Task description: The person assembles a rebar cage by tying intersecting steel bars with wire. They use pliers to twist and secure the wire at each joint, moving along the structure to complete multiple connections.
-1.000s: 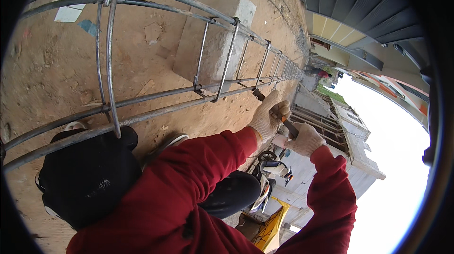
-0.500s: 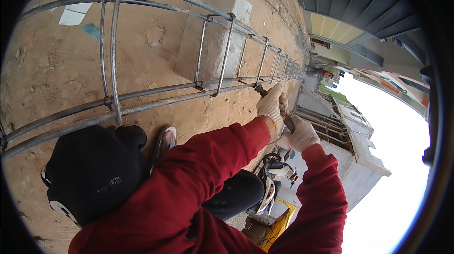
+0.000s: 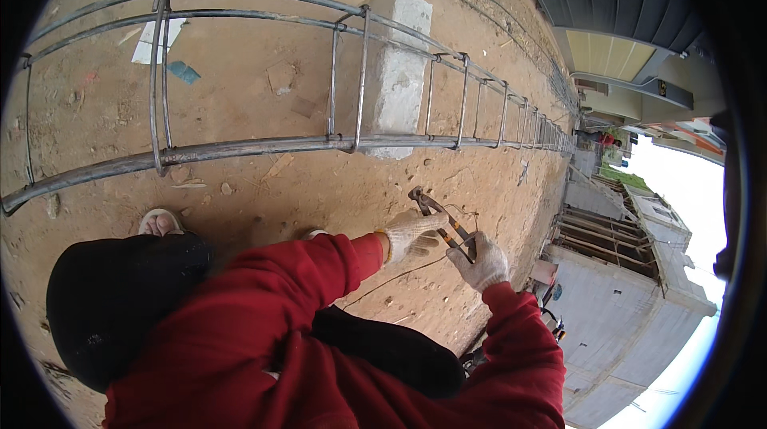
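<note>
Head view: a rebar cage (image 3: 362, 77) of long bars and upright stirrups runs across bare earth (image 3: 495, 189), narrowing into the distance.
Pincers (image 3: 438, 208): on the person's side of the rebar cage, well clear of its bars; the metal head points toward the cage, and the dark handles with orange marks stand spread apart.
Right hand (image 3: 481, 261): gloved, farther from the rebar cage than the metal head is; its fingers are curled in a grasp on the handle end of the tool.
Left hand (image 3: 411, 236): gloved, also on the person's side of the rebar cage, close beside the tool's head; the fingers reach out alongside the tool, loosely bent, and I cannot tell whether they grip anything.
Thin wire (image 3: 399, 275): slants over the ground on the person's side of the rebar cage, one end near the hands; whether either hand holds it is too fine to make out.
Concrete block (image 3: 395, 93): pale and rough, showing through the rebar cage; contact with the bars is unclear.
Scraps: a white piece (image 3: 156, 41) and a smaller blue-green piece (image 3: 184, 72), both seen through the near end of the rebar cage.
Sandalled foot (image 3: 162, 223): on the person's side of the rebar cage, near its closer end.
Other person (image 3: 611, 141): in red, beyond the rebar cage's far end.
</note>
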The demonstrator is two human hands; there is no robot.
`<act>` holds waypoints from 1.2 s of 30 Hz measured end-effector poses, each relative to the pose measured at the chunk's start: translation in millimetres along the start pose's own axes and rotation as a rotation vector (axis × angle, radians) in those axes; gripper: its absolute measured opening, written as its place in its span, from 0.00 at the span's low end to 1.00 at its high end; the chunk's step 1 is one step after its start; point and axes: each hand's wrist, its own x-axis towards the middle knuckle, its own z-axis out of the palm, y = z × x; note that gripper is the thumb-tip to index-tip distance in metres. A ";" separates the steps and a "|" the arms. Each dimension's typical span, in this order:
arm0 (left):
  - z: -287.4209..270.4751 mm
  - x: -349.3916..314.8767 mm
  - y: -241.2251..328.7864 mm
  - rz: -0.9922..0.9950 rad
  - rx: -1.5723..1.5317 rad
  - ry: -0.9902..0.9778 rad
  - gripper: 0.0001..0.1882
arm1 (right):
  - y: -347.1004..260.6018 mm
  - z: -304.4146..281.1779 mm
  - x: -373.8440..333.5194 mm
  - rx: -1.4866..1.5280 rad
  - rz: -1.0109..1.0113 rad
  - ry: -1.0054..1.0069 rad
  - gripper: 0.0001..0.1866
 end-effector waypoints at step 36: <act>-37.9 -55.6 47.4 0.016 1.420 0.545 0.29 | -64.5 211.6 182.4 0.709 0.021 0.392 0.26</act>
